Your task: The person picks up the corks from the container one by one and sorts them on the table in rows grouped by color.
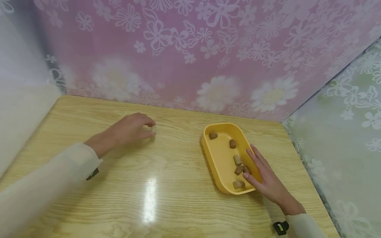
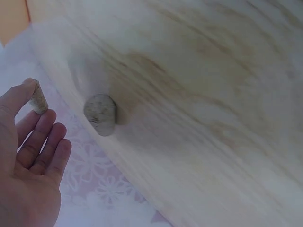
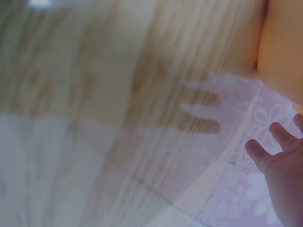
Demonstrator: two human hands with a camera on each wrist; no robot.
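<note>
One small, pale, tapered cork (image 1: 153,129), clamped in the left hand's (image 1: 130,129) grip over the table (image 1: 119,195).
Likely light, firm, best pinched mid-side; the right hand (image 1: 269,183) lies spread against the oblong yellow plastic tray (image 1: 221,155).

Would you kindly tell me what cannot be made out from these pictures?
Head view: the full outline of the held cork, partly covered by the left hand.
Head view: part of the yellow tray, behind the right hand.
Left wrist view: part of the left hand, cut off by the left edge.
Right wrist view: the tray's contents, out of frame.
</note>
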